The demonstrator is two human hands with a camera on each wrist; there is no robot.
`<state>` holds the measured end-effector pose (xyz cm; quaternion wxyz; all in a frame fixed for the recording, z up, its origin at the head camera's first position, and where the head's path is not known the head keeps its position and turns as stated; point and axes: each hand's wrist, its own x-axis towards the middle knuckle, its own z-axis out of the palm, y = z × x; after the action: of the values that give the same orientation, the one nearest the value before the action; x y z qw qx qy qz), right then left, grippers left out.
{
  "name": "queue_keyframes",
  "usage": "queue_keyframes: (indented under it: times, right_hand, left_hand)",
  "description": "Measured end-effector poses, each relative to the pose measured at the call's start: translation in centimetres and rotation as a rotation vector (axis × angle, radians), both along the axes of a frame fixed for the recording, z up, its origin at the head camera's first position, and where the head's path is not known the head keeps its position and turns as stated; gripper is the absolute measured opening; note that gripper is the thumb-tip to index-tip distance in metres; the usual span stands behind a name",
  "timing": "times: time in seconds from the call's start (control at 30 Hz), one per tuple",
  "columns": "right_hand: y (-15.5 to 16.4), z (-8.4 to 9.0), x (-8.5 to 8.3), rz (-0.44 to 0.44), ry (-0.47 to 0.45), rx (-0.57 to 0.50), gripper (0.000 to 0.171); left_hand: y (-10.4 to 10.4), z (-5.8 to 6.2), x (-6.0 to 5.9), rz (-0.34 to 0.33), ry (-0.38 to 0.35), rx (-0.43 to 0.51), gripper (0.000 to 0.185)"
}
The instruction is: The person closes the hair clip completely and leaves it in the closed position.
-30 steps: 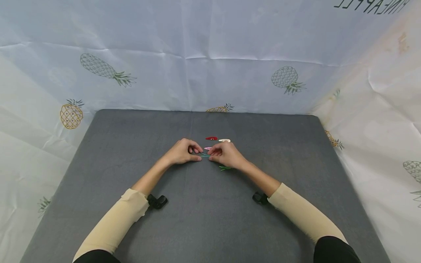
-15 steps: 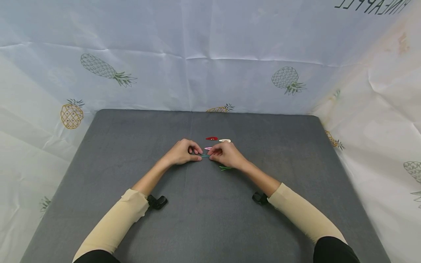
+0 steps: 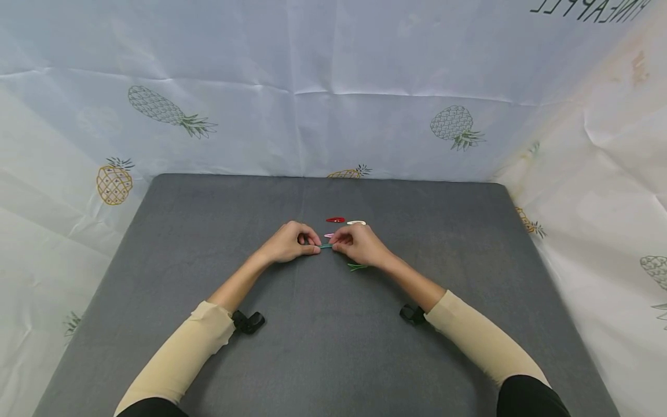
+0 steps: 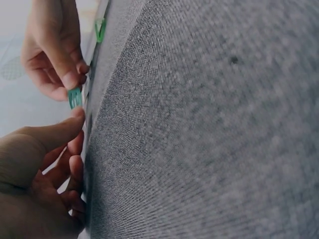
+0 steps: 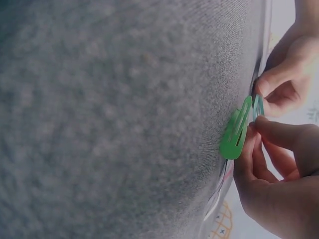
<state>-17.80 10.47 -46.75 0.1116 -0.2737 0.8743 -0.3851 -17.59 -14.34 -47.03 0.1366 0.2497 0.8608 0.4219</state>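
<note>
Left hand (image 3: 289, 242) and right hand (image 3: 361, 244) pinch opposite ends of a teal clip (image 4: 75, 98), seemingly to steady it, with a red clip (image 3: 336, 219) beyond it.

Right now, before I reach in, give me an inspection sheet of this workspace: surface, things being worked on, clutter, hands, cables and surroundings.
Surface: grey table, smooth-edged, with hair clips lying on it.
Job's things: teal hair clip, held between the two hands.
Clutter: red clip and white clip beyond the hands; pink clip, partly hidden by the right hand; green clip on the table near the right hand.
Hands: left hand and right hand pinch opposite ends of the teal hair clip.
Cables: nothing seen.
Surroundings: pineapple-print cloth behind and beside the table.
</note>
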Motion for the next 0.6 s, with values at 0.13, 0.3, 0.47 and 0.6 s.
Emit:
queue_keyframes:
  times: [0.13, 0.3, 0.47, 0.6]
  right_hand:
    - [-0.04, -0.11, 0.01, -0.008, 0.008, -0.011, 0.008]
    - [-0.12, 0.08, 0.12, -0.016, 0.009, -0.028, 0.007]
    - [-0.02, 0.28, 0.26, -0.027, 0.008, -0.036, 0.008]
    - [0.12, 0.32, 0.31, -0.03, -0.008, -0.041, 0.009]
  left_hand:
    - [0.01, 0.07, 0.08, 0.009, -0.014, 0.012, 0.008]
    - [0.1, 0.23, 0.16, 0.01, -0.014, 0.022, 0.008]
    - [0.2, 0.33, 0.19, -0.016, 0.0, 0.04, 0.008]
    - [0.33, 0.18, 0.07, -0.031, 0.01, 0.046, 0.009]
